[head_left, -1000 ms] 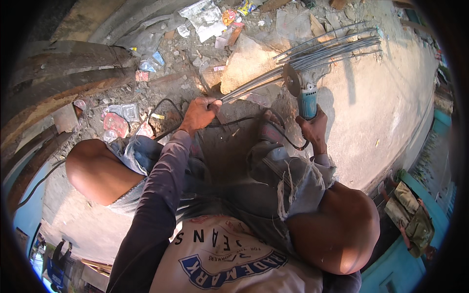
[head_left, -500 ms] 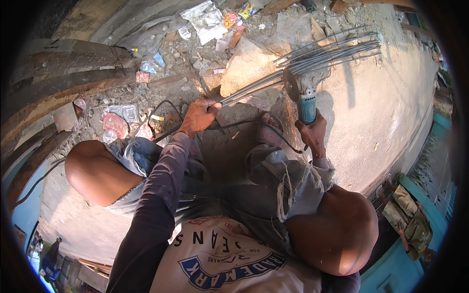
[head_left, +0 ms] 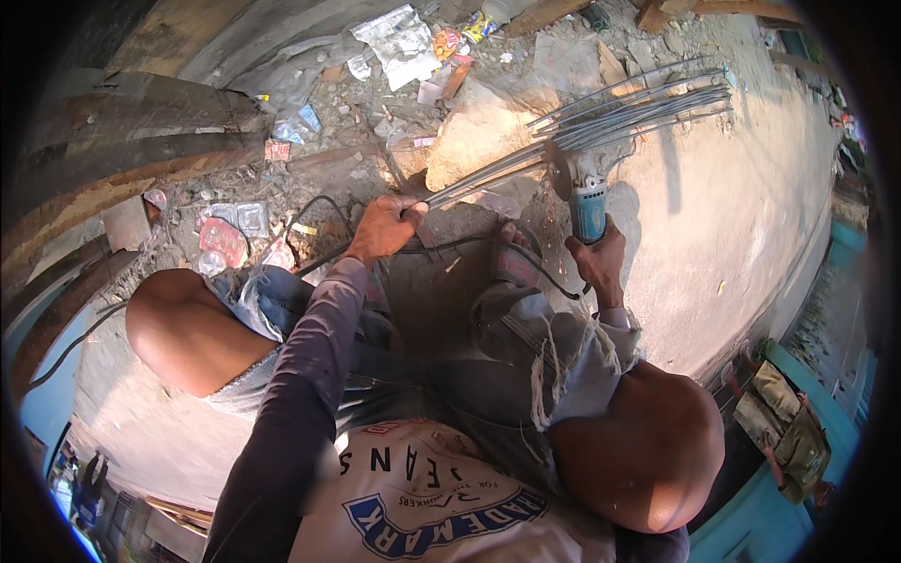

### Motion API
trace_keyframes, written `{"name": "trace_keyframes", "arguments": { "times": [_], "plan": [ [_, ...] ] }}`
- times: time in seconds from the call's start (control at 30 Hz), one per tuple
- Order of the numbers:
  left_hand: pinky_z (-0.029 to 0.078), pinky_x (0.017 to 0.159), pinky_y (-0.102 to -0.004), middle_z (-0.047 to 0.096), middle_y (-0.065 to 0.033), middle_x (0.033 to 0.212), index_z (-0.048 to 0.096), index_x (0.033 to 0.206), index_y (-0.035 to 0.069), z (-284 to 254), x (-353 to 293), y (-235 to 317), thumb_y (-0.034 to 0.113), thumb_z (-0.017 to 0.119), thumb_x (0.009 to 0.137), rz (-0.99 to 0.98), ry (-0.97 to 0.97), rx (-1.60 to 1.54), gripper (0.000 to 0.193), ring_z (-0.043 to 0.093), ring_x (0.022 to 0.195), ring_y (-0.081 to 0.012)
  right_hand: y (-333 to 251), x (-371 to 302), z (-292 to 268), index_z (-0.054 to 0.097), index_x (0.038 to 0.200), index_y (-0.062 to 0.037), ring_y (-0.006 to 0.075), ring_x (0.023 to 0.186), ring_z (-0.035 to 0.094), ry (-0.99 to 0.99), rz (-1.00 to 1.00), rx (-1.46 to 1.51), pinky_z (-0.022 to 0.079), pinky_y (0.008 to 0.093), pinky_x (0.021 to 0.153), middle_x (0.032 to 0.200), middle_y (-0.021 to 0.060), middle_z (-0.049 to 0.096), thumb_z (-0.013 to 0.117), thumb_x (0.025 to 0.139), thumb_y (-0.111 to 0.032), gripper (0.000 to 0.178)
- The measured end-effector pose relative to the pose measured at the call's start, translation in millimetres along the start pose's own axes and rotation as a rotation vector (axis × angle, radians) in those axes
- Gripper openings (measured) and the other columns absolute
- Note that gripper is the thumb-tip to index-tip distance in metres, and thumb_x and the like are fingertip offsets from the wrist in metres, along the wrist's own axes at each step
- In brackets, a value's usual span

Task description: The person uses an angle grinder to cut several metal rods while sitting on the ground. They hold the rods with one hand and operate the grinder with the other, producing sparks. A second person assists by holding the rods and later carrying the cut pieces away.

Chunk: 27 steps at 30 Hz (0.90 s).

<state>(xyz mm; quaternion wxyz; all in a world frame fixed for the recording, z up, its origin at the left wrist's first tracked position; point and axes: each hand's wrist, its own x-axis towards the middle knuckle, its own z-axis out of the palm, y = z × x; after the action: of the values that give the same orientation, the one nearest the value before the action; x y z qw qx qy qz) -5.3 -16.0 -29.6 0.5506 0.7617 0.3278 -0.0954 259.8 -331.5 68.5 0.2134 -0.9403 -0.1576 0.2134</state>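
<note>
My left hand [head_left: 383, 230] is closed around the near ends of several thin steel rods [head_left: 657, 111], which stretch away to the upper right in a loose bundle. In my right hand [head_left: 601, 263] is a teal angle grinder [head_left: 588, 211], gripped by its body. Its dark cutting disc [head_left: 558, 171] stands upright against the rods, some way along from my left hand. Faint sparks drop below the disc. A black power cord [head_left: 549, 272] loops beneath the grinder between my feet. Exactly where the disc meets the steel is partly hidden.
A pale stone block [head_left: 479, 131] lies under the rods. Crumpled wrappers and a white sheet [head_left: 399, 45] litter the dirt. Wooden beams [head_left: 141, 159] curve along the left, and a concrete slab [head_left: 713, 225] spreads to the right. Another person [head_left: 784, 422] is at the far right.
The grinder and its disc have dropped slightly toward me. The spark stream below the disc has thinned. My left hand keeps its hold on the rods.
</note>
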Motion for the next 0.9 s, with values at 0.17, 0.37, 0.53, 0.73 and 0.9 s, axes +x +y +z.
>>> {"name": "trace_keyframes", "arguments": {
  "times": [0.17, 0.37, 0.53, 0.73, 0.9],
  "plan": [
    [0.060, 0.092, -0.0472, 0.081, -0.0252, 0.105, 0.083, 0.119, 0.002, -2.6, -3.3, 7.4, 0.039, 0.076, 0.105, -0.037, -0.005, -0.021, 0.040, 0.079, 0.101, -0.0406, 3.9, -12.2, 8.1, 0.071, 0.107, 0.0041, 0.0286, 0.079, 0.076, 0.010, 0.047, 0.193, 0.060, 0.0408, 0.077, 0.090, 0.0167, 0.078, 0.084, 0.074, -0.023, 0.045],
    [0.055, 0.082, -0.0465, 0.071, -0.0234, 0.089, 0.077, 0.105, -0.001, -7.4, -15.2, 13.7, 0.034, 0.070, 0.108, 0.082, 0.059, 0.044, 0.036, 0.070, 0.084, -0.0364, -11.2, -31.0, -0.8, 0.068, 0.104, 0.0019, 0.0171, 0.072, 0.064, 0.037, 0.144, 0.432, 0.055, 0.0344, 0.071, 0.083, 0.0051, 0.069, 0.081, 0.074, -0.011, 0.036],
    [0.057, 0.081, -0.0491, 0.076, -0.0248, 0.093, 0.078, 0.109, 0.002, -17.2, -28.9, 51.1, 0.030, 0.069, 0.109, 0.047, 0.025, 0.127, 0.030, 0.073, 0.087, -0.0442, -11.5, -48.3, -11.9, 0.068, 0.103, 0.0010, 0.0159, 0.072, 0.062, 0.171, 0.241, 0.554, 0.054, 0.0335, 0.072, 0.082, 0.0029, 0.066, 0.080, 0.073, -0.007, 0.034],
    [0.053, 0.070, -0.0472, 0.071, -0.0205, 0.078, 0.074, 0.097, 0.001, -15.2, 28.9, 137.0, 0.027, 0.065, 0.112, 0.211, 0.046, 0.157, 0.032, 0.068, 0.071, -0.0375, 12.9, -66.5, -22.3, 0.068, 0.100, 0.0000, 0.0194, 0.068, 0.067, 0.281, 0.392, 0.711, 0.056, 0.0351, 0.068, 0.082, 0.0073, 0.070, 0.083, 0.072, -0.008, 0.032],
    [0.053, 0.071, -0.0491, 0.071, -0.0229, 0.078, 0.074, 0.093, -0.002, 20.8, 115.5, 238.6, 0.028, 0.065, 0.111, 0.372, 0.083, 0.160, 0.037, 0.071, 0.074, -0.0413, 9.0, -90.2, -72.0, 0.066, 0.099, -0.0016, 0.0180, 0.070, 0.065, 0.367, 0.444, 0.718, 0.055, 0.0344, 0.068, 0.084, 0.0054, 0.067, 0.082, 0.072, -0.008, 0.032]
  ]
}}
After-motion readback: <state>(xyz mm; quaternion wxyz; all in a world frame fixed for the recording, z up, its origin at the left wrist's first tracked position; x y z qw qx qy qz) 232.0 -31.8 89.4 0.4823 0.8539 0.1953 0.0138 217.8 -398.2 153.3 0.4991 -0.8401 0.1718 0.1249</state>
